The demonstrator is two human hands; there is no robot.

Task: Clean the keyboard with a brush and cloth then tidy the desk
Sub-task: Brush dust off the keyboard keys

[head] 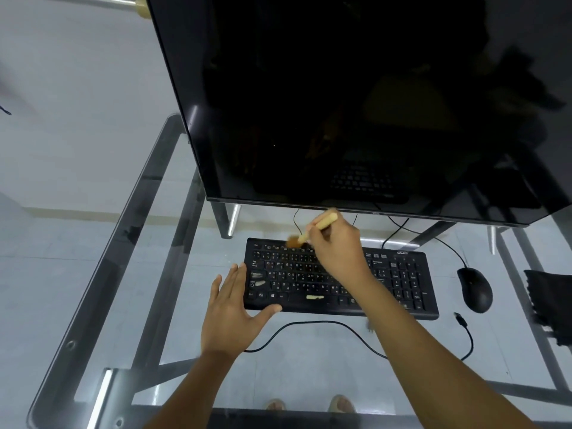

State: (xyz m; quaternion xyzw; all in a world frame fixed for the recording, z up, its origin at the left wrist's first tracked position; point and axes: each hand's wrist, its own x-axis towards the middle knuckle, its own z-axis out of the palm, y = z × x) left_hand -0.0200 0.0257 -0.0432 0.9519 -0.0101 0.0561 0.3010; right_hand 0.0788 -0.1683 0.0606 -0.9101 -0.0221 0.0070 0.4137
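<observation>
Left hand [230, 317] flat beside keyboard [340, 281], right hand [335, 246] gripping brush [312, 229].

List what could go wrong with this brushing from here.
1. The brush sweeps the top row of the keyboard; dust may just drop between the keys.
2. The left hand touches only the keyboard's left edge, so it could slide on the glass desk.
3. The loose cable might snag the forearm.
</observation>
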